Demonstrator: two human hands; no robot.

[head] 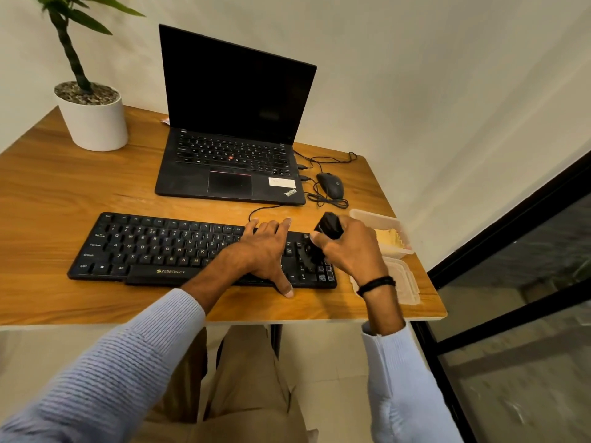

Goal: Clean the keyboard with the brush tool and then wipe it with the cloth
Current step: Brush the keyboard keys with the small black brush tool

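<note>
A wooden table (64,187) fills the middle of the frame, with an open dark laptop (230,123) at upper centre and a white plant pot (96,123) at upper left. The black keyboard (144,247) lies across the centre. The left hand (265,251) rests flat on its right half, fingers spread straight. The right hand (355,251) curls tightly round the black brush tool (329,227) over the keyboard's right end. Just right of it, a clear container (377,219) holds the yellow cloth (388,239). A mouse (331,185) sits above.
</note>
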